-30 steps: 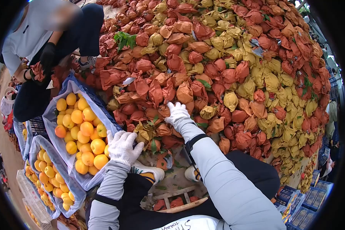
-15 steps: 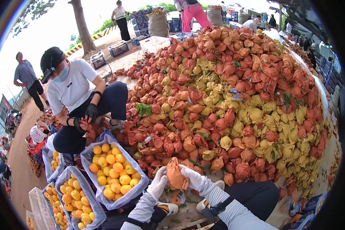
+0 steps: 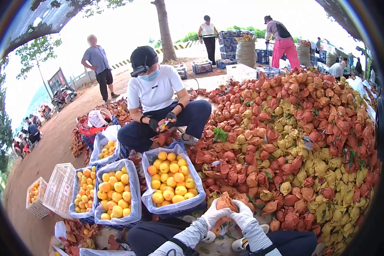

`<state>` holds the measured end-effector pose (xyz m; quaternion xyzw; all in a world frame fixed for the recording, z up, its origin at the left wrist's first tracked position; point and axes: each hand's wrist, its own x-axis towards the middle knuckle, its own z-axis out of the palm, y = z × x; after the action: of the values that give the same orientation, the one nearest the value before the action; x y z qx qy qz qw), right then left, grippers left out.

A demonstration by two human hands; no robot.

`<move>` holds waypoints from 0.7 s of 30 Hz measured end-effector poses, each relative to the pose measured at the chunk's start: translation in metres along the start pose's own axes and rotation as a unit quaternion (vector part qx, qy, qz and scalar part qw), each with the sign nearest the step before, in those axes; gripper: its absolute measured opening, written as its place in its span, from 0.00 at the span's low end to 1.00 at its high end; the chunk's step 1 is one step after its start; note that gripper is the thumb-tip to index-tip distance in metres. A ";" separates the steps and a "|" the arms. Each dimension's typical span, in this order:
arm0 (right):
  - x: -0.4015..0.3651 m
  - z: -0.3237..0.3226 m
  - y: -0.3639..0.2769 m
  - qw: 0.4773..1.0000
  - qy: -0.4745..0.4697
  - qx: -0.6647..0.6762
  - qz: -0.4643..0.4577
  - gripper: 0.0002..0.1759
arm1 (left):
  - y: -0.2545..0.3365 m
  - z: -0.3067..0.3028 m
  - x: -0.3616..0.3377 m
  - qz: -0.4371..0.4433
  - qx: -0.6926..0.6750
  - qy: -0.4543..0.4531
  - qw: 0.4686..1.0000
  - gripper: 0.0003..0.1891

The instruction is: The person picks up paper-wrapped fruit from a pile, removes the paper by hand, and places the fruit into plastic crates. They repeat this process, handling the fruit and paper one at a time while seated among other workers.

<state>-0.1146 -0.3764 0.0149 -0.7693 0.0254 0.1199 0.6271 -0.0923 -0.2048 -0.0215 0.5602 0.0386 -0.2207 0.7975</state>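
Note:
Between my white-gloved hands, low in the head view, is an orange-brown paper fruit bag (image 3: 226, 202), its pointed top up. My left hand (image 3: 212, 214) grips its left side and my right hand (image 3: 242, 212) its right side. What the bag holds is hidden inside the paper. Beyond my hands lies a big heap of similar bags (image 3: 269, 147), orange-red and yellow. A lined crate of round yellow-orange fruit (image 3: 172, 179) stands left of my hands.
Farther left are more fruit crates (image 3: 116, 196) and a stacked white crate (image 3: 60, 187). A co-worker (image 3: 158, 91) in black gloves sits behind the crates, holding a yellow fruit. Torn paper bags (image 3: 74, 237) lie at lower left. Several people stand at the back.
The view has swung left, showing more crates and ground. My hands still hold the paper bag, now closer together around it. The co-worker's hands have risen, with a fruit now showing.

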 end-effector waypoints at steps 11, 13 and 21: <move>-0.018 0.016 0.000 0.972 0.099 -0.202 -0.062 0.28 | 0.012 0.018 -0.017 -0.033 0.106 0.054 0.992 0.45; -0.012 0.015 0.012 0.975 0.129 -0.181 0.013 0.25 | 0.002 0.014 -0.014 -0.001 0.137 0.018 0.990 0.45; -0.003 0.002 0.066 0.990 0.041 -0.127 0.055 0.23 | 0.004 0.018 -0.013 -0.074 0.061 -0.179 0.979 0.33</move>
<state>-0.1301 -0.3892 -0.0481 -0.8441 0.0780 0.1251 0.5155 -0.1052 -0.2162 -0.0073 0.5549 -0.0771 -0.3772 0.7374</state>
